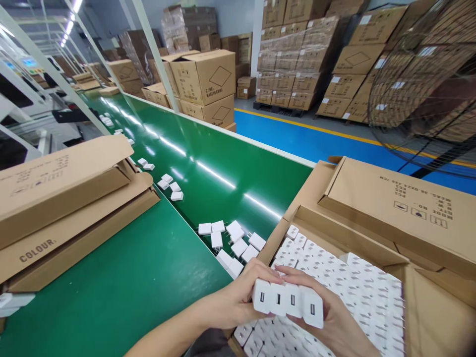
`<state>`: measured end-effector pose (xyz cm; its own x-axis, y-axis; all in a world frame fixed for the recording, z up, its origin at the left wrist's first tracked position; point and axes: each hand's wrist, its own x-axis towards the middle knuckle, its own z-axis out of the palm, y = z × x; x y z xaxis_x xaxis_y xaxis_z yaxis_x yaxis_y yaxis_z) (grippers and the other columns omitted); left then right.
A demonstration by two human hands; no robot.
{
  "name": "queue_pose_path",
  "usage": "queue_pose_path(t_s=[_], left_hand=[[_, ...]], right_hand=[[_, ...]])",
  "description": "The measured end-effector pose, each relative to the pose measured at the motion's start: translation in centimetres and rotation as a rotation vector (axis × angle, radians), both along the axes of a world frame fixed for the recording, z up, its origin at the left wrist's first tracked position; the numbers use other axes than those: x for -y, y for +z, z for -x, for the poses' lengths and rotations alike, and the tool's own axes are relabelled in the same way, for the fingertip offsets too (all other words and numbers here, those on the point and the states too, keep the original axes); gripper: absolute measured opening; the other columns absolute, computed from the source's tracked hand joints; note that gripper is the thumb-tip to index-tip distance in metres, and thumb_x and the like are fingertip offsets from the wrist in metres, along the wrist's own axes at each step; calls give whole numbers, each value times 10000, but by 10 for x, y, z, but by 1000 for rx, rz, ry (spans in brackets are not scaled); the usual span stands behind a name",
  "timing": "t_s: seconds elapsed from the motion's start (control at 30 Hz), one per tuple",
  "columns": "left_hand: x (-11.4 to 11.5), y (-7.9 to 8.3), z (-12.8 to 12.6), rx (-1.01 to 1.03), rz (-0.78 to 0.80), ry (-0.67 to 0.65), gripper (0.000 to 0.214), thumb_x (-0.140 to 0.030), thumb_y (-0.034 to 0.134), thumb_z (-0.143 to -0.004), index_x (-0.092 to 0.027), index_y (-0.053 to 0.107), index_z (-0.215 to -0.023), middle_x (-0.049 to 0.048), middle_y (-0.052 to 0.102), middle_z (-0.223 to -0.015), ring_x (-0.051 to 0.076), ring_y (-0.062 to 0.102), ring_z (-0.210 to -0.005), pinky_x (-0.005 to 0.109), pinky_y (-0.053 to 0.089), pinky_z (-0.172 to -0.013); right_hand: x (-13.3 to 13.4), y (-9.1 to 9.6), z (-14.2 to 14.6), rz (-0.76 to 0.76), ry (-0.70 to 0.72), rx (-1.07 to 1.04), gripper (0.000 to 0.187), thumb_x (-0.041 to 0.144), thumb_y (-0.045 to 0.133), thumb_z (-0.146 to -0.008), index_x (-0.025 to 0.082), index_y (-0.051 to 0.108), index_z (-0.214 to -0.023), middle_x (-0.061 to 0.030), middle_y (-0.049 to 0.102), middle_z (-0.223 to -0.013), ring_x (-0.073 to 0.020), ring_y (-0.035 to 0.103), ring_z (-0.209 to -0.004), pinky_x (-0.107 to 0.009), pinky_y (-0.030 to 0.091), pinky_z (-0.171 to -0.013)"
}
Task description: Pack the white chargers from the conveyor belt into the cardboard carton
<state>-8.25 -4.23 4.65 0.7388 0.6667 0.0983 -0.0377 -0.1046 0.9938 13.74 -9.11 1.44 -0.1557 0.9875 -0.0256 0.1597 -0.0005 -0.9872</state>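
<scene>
Between my two hands is a row of several white USB chargers (285, 300), pressed side by side with their USB ports facing me. My left hand (247, 292) grips the left end of the row, and my right hand (327, 307) closes round the right end. The row is held above an open carton (405, 277) packed with many white chargers (353, 287), their metal prongs pointing up. Left of the carton, a loose cluster of white chargers (234, 230) lies on the green conveyor belt (256, 173).
Flattened cartons (74, 198) lie on the green side table (122, 282) at left. More chargers (171, 186) sit farther up the belt. Taped cartons (208, 79) stand beyond its rail. A large fan (427, 84) stands at right, before stacked boxes (293, 54).
</scene>
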Motion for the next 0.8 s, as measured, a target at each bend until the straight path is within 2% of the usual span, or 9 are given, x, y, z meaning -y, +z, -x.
queue_pose_path(t_s=[0.1,0.17,0.23,0.33,0.4,0.5,0.6,0.67,0.8], left_hand=[[-11,15,-7,-173,-46,-25,413,-255,632,-873,-222,457,-1246,104,465,-1204,267,478,-1181,401,423,-986],[-26,26,-20,-240,-134,-87,476,-243,597,-886,-211,400,-1318,127,471,-1268,269,473,-1216,412,415,-1009],[-46,33,-43,-282,-245,-159,530,-255,559,-905,-186,336,-1382,156,460,-1343,277,452,-1272,419,402,-1033],[-81,30,-89,-465,-418,-190,629,-294,591,-890,-132,293,-1419,184,464,-1388,306,431,-1314,425,408,-1027],[-102,21,-123,-701,-566,-179,623,-237,615,-861,-132,328,-1404,172,525,-1329,310,493,-1248,421,442,-970],[-123,5,-172,-997,-733,-171,530,-104,608,-806,-125,476,-1319,205,558,-1274,346,534,-1172,449,468,-896],[-134,-8,-211,-1077,-721,-212,315,-89,640,-767,-112,667,-1080,227,602,-1198,382,538,-1149,502,470,-888],[-138,-16,-228,-1098,-693,-249,227,-84,661,-742,-112,717,-960,219,624,-1175,383,529,-1167,510,464,-918],[-142,-30,-240,-1139,-598,-335,276,-107,664,-728,-81,722,-996,228,638,-1200,389,547,-1167,496,476,-931]], right_hand=[[-14,9,-33,-4,-39,324,401,425,644,-819,392,602,-1217,-52,522,-1457,-324,474,-1327,-540,472,-1031],[-32,18,-62,-73,-93,562,386,439,579,-840,349,570,-1215,-70,485,-1484,-337,489,-1307,-543,483,-1008],[-54,26,-90,-95,-67,802,327,397,506,-869,283,552,-1172,-115,537,-1422,-327,527,-1262,-483,506,-962],[-87,29,-117,-9,20,1066,209,286,458,-877,240,576,-1044,-132,671,-1154,-313,646,-1040,-439,525,-846],[-107,25,-125,64,60,1144,152,246,532,-831,234,610,-961,-103,699,-970,-314,677,-884,-426,527,-727],[-129,14,-127,169,123,1243,264,177,673,-734,221,641,-992,-72,702,-901,-309,674,-862,-403,510,-679],[-138,3,-127,261,179,1291,224,195,724,-757,192,656,-970,-50,695,-904,-245,659,-853,-399,520,-730],[-137,-2,-127,296,219,1275,175,274,712,-816,183,659,-956,-28,687,-891,-200,648,-808,-395,531,-746],[-128,-11,-132,262,269,1155,210,323,690,-847,195,662,-1012,-32,694,-952,-198,646,-856,-404,529,-800]])
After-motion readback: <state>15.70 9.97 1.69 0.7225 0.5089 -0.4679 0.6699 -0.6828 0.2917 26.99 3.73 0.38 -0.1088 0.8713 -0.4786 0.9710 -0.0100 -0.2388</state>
